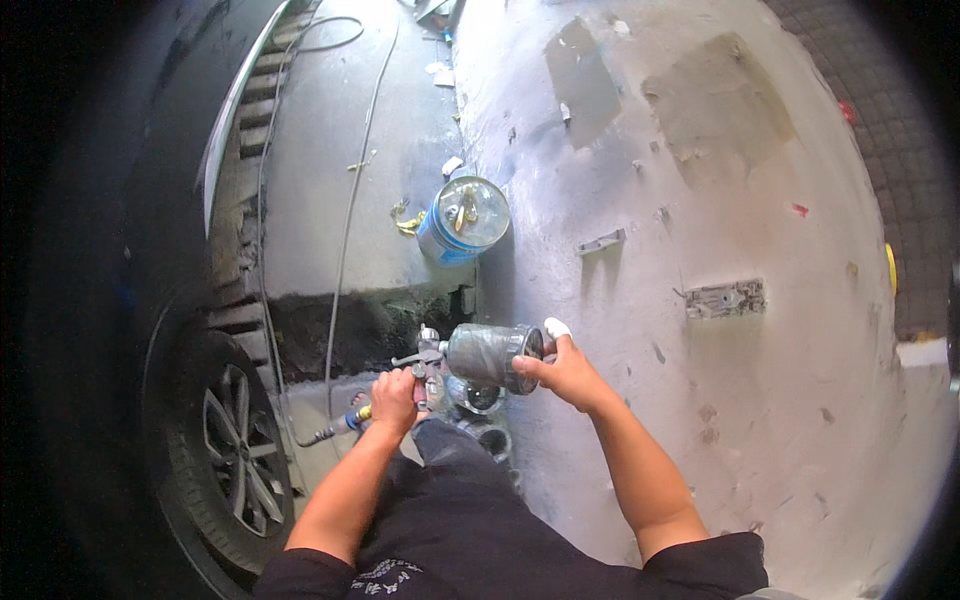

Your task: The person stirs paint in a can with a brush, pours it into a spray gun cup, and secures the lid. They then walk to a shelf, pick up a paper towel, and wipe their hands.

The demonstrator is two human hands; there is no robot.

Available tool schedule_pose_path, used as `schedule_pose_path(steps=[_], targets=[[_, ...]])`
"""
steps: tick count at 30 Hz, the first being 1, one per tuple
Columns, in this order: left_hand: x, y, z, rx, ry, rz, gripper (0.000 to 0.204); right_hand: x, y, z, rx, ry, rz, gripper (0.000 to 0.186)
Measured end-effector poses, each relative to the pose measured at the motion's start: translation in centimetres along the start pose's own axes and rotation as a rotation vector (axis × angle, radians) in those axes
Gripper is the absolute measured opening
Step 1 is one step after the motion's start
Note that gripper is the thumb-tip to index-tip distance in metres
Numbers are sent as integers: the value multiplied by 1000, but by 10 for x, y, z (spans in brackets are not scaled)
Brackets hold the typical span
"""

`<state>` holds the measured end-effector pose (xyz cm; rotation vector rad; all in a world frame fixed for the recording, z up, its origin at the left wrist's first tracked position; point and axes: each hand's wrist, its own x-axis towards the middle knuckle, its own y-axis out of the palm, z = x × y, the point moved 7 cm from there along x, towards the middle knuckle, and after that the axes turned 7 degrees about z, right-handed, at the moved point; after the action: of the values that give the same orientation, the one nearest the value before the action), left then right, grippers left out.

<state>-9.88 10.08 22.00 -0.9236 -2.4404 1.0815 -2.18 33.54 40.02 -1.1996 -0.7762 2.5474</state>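
A paint spray gun [431, 352] lies tilted sideways in front of my body, its cup [482, 352] pointing right. My left hand [394, 402] is wrapped round the gun's handle, below the metal trigger. At the cup's dark end cap [528, 358], my right hand [566, 374] grips with the thumb on the near side and the fingers behind. Something white covers a fingertip of that hand; I cannot tell what it is. From the handle's lower end an air hose fitting [352, 418] with blue and yellow parts leads off to the left.
A blue bucket [447, 240] with litter on its lid stands ahead by the wall [630, 350]. Clear round containers [490, 438] sit under the spray gun. To the left are a car wheel [240, 445], a slotted floor drain [257, 115] and a trailing hose [347, 225].
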Motion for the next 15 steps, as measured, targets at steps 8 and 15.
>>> schedule_pose_path(steps=[8,15], targets=[[6,-14,-7,-102,-28,281,21,-20,8,-31,574,37,0,108],[41,-45,10,-436,-178,380,23,-84,27,-135,665,174,-277,91]])
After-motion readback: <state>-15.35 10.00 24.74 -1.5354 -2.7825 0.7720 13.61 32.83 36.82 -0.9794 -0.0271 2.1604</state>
